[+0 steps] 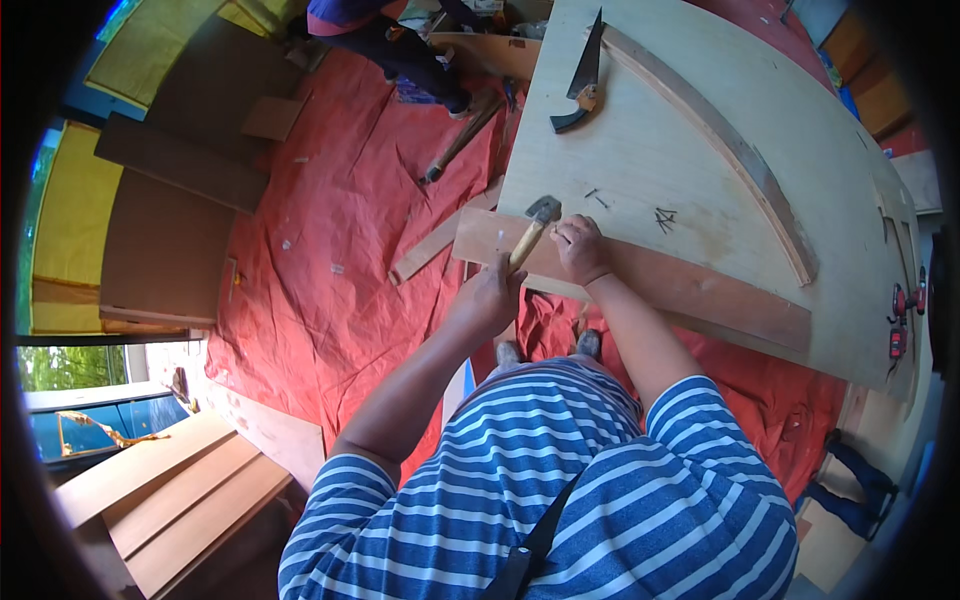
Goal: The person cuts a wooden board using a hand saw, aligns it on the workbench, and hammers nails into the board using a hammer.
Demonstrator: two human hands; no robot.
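My left hand [488,297] is wrapped round the wooden handle of a hammer [524,248]. The hammer's metal head tilts up close beside my right hand [581,249]. Its fingers are pinched together above a reddish-brown plank [690,285]; whatever they hold is too small to make out. This plank lies flat along the near edge of a large pale plywood sheet [660,120]. Beyond my right hand, several loose nails [665,218] are scattered on the sheet.
Farther up the sheet lie a handsaw [586,92] and a long wooden batten [725,150]. A red drill [905,300] is at the far right. Red sheeting [330,230] covers the floor, with a loose board [440,242] on it. Another person [400,50] stands at the back.
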